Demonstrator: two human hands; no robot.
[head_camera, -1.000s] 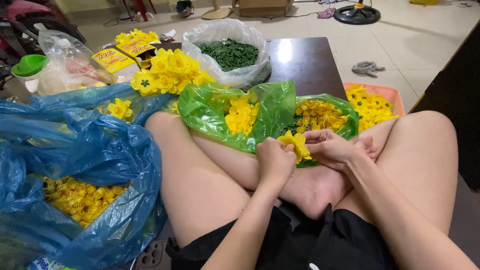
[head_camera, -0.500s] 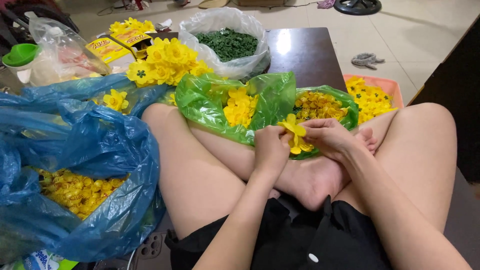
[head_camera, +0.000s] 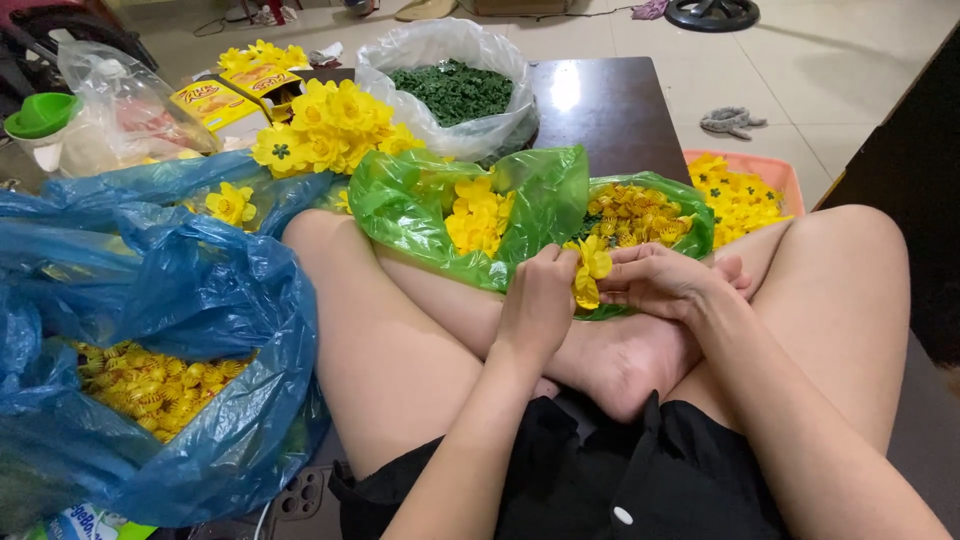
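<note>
Yellow artificial flower (head_camera: 590, 272) pinched between left hand (head_camera: 538, 305) and right hand (head_camera: 662, 281), both closed on it over crossed legs, green bag (head_camera: 540, 195) of petals at 12 o'clock for close reach.

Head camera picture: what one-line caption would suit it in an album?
Both hands, left hand and right hand, hold a yellow artificial flower over a green bag of petals.
</note>
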